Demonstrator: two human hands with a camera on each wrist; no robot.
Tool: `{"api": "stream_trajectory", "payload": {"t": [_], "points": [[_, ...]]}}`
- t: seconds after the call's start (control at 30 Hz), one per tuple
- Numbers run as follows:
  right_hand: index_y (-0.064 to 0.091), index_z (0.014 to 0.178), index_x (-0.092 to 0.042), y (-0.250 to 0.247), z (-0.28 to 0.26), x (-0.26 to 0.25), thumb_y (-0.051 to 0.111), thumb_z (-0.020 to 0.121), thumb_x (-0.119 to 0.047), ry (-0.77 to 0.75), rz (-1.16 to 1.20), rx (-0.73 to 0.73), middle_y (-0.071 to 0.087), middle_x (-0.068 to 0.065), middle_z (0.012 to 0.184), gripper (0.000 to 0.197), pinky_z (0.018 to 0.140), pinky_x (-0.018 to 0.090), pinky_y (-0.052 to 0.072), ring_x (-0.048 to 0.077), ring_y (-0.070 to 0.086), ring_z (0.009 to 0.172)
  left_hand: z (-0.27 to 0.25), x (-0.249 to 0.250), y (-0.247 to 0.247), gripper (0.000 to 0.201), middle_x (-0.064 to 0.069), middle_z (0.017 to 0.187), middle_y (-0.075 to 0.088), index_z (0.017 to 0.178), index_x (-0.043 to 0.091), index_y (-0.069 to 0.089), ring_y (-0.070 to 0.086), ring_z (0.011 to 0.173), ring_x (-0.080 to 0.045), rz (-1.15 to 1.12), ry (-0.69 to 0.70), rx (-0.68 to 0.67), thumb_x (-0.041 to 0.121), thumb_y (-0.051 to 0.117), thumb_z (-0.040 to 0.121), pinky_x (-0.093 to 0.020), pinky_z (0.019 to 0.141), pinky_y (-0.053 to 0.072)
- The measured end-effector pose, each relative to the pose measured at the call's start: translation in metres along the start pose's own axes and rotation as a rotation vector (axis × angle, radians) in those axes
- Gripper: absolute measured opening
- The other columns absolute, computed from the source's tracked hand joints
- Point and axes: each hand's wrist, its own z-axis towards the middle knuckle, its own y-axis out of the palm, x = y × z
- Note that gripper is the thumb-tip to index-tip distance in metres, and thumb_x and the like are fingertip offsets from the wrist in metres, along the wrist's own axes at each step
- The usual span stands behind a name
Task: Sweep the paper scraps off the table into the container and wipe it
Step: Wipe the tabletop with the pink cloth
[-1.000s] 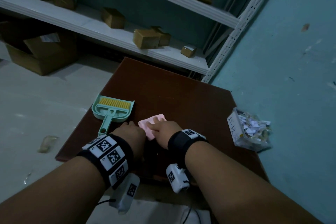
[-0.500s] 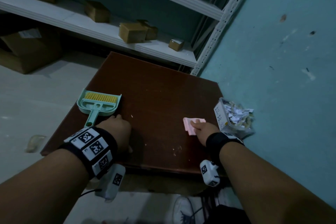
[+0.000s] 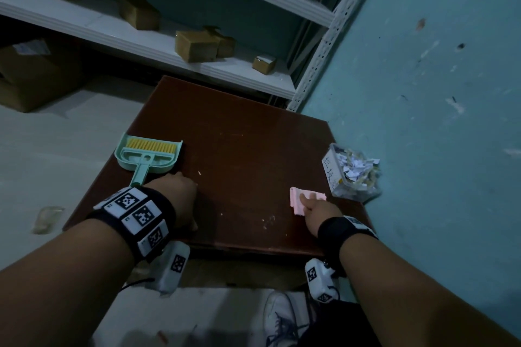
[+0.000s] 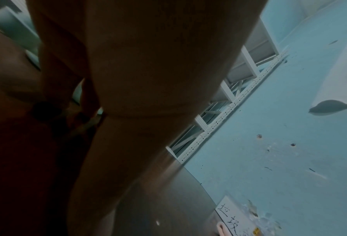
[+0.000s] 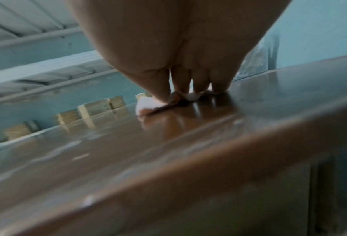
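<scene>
My right hand [image 3: 308,201] presses a pink cloth [image 3: 297,200] flat on the brown table [image 3: 239,132], close to its near right corner. In the right wrist view the fingertips [image 5: 180,86] bear down on the cloth [image 5: 146,104]. Just right of the cloth stands a clear container [image 3: 351,175] full of paper scraps, also seen as the labelled container [image 4: 235,215]. My left hand [image 3: 180,182] rests on the table beside the handle of a mint dustpan with a yellow brush [image 3: 149,153], holding nothing. A few tiny white scraps [image 3: 267,220] lie on the table between the hands.
A teal wall [image 3: 423,93] runs along the table's right side. Behind the table stands a white shelf rack [image 3: 158,45] with small cardboard boxes. Grey floor and a large carton [image 3: 33,70] lie to the left. A shoe [image 3: 279,315] shows below the table's near edge.
My right hand has slid the pink cloth from beside the left hand rightward across the table to the container. The left hand has stayed by the dustpan handle.
</scene>
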Motion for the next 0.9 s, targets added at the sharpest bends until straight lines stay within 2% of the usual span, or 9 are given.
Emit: {"api": "stream_trajectory", "payload": {"t": [0.07, 0.13, 0.27, 0.37, 0.5, 0.6, 0.7, 0.83, 0.9], "points": [[0.004, 0.164, -0.022, 0.0, -0.004, -0.008, 0.041, 0.111, -0.02, -0.013, -0.044, -0.122, -0.001, 0.015, 0.171, 0.065, 0.124, 0.045, 0.022, 0.033, 0.01, 0.158, -0.002, 0.0, 0.001, 0.083, -0.008, 0.149, 0.046, 0.142, 0.018, 0.053, 0.056, 0.127, -0.024, 0.009, -0.003, -0.001, 0.055, 0.084, 0.075, -0.04, 0.105, 0.052], [0.0, 0.164, -0.023, -0.001, -0.016, -0.023, 0.043, 0.11, -0.019, -0.036, -0.1, -0.173, -0.007, 0.014, 0.171, 0.069, 0.125, 0.047, 0.021, 0.033, 0.006, 0.158, -0.004, 0.0, 0.001, 0.082, -0.009, 0.15, 0.047, 0.143, 0.017, 0.052, 0.056, 0.128, -0.024, 0.014, -0.009, -0.017, 0.054, 0.084, 0.076, -0.039, 0.105, 0.052], [0.007, 0.164, -0.028, 0.006, -0.048, -0.063, 0.045, 0.104, -0.013, -0.2, -0.18, -0.1, 0.001, 0.013, 0.171, 0.072, 0.119, 0.047, 0.033, 0.037, 0.019, 0.154, -0.006, -0.001, 0.003, 0.081, -0.009, 0.144, 0.052, 0.141, 0.018, 0.054, 0.059, 0.124, -0.025, 0.023, -0.012, -0.027, 0.053, 0.084, 0.075, -0.04, 0.104, 0.054], [0.004, 0.164, -0.025, 0.007, -0.056, -0.1, 0.046, 0.106, -0.023, -0.247, -0.135, -0.163, 0.0, 0.014, 0.17, 0.071, 0.119, 0.05, 0.029, 0.038, 0.011, 0.155, -0.005, -0.002, 0.004, 0.076, -0.009, 0.142, 0.054, 0.138, 0.018, 0.056, 0.06, 0.122, -0.024, 0.014, -0.012, -0.037, 0.052, 0.084, 0.076, -0.039, 0.102, 0.055], [0.009, 0.163, -0.029, 0.015, -0.072, -0.143, 0.057, 0.099, -0.02, -0.386, -0.146, -0.154, -0.002, 0.01, 0.17, 0.08, 0.119, 0.052, 0.028, 0.039, 0.005, 0.155, -0.004, -0.005, 0.007, 0.066, -0.006, 0.134, 0.058, 0.133, 0.019, 0.06, 0.061, 0.117, -0.021, 0.014, 0.003, -0.035, 0.048, 0.083, 0.079, -0.036, 0.099, 0.055], [0.023, 0.16, -0.03, 0.018, -0.087, -0.165, 0.058, 0.099, -0.026, -0.436, -0.078, -0.102, 0.016, 0.012, 0.162, 0.07, 0.114, 0.05, 0.035, 0.039, 0.018, 0.15, -0.003, -0.009, 0.009, 0.057, -0.007, 0.131, 0.057, 0.126, 0.018, 0.063, 0.062, 0.113, -0.021, 0.009, 0.016, -0.006, 0.049, 0.079, 0.081, -0.036, 0.099, 0.054], [0.038, 0.151, -0.026, 0.022, -0.091, -0.175, 0.064, 0.095, -0.02, -0.443, 0.04, -0.055, 0.032, 0.012, 0.149, 0.062, 0.106, 0.047, 0.043, 0.039, 0.035, 0.141, 0.0, -0.012, 0.011, 0.05, -0.008, 0.134, 0.053, 0.123, 0.017, 0.064, 0.06, 0.117, -0.023, -0.001, 0.03, 0.02, 0.049, 0.074, 0.085, -0.037, 0.103, 0.052], [0.012, 0.161, -0.034, 0.026, -0.081, -0.17, 0.064, 0.096, -0.019, -0.485, -0.088, -0.175, 0.007, 0.009, 0.163, 0.084, 0.114, 0.057, 0.032, 0.045, 0.015, 0.148, 0.001, -0.013, 0.013, 0.055, -0.006, 0.13, 0.057, 0.122, 0.02, 0.063, 0.062, 0.113, -0.02, 0.025, 0.035, 0.017, 0.051, 0.079, 0.08, -0.036, 0.1, 0.054], [0.009, 0.162, -0.037, 0.029, -0.073, -0.159, 0.065, 0.095, -0.017, -0.514, -0.143, -0.171, 0.0, 0.004, 0.167, 0.09, 0.115, 0.059, 0.03, 0.046, 0.011, 0.15, 0.001, -0.013, 0.013, 0.063, -0.004, 0.129, 0.059, 0.126, 0.02, 0.062, 0.061, 0.112, -0.019, 0.044, 0.018, -0.007, 0.051, 0.083, 0.076, -0.036, 0.099, 0.055]]}}
